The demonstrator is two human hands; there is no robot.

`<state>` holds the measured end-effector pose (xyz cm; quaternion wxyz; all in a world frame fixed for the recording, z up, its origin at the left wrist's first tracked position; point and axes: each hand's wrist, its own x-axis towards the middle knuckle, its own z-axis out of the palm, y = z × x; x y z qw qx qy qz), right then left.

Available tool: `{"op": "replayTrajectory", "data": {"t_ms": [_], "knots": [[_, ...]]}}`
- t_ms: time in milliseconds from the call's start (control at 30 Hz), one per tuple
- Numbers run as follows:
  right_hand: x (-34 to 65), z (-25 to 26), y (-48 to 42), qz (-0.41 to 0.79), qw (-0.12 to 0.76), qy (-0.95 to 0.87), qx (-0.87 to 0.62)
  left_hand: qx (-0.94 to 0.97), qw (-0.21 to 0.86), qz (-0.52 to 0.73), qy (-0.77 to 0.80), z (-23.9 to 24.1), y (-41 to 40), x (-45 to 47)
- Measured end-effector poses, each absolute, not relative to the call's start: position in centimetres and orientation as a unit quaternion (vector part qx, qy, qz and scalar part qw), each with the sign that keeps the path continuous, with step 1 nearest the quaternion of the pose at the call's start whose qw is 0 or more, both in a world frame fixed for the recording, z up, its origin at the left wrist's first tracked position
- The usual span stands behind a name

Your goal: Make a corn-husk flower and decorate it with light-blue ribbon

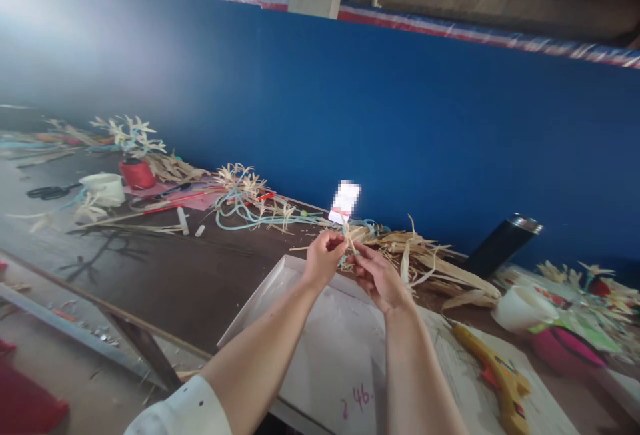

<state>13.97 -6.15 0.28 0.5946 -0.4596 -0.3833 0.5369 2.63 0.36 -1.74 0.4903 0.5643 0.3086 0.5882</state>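
Above the far edge of a shallow white cardboard tray (330, 348), my two hands meet. My left hand (324, 256) pinches a small piece of pale dried husk (351, 243) between thumb and fingers. Close beside it, my right hand (383, 278) has its fingers curled in on the lower part of the same piece. A bit of light blue shows near the fingertips, partly hidden by them. Just behind the hands lies a heap of dried corn husks (425, 258).
A yellow glue gun (493, 375) lies on paper at right, near a white cup (524, 308) and a dark flask (503, 245). Leftward are husk flowers (243, 181) on light blue stems, a white tub (104, 189), red thread spool (137, 173) and black scissors (53, 191). A blue partition (400, 121) rises behind.
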Motion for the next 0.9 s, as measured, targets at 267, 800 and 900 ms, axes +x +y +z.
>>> {"op": "replayTrajectory", "data": {"t_ms": [267,800,900], "knots": [[14.0,0.2,-6.1,0.561,0.598,-0.381,-0.429,0.555,0.502,0.588,0.309,-1.5,0.3,2.6],[12.8,-0.7,-5.2,0.422,0.623,-0.41,-0.515,0.548,0.45,0.604,0.364,-1.7,0.2,2.6],[12.9,-0.8,-5.1,0.39,0.631,-0.411,-0.53,0.55,0.447,0.608,0.358,-1.7,0.2,2.5]]}}
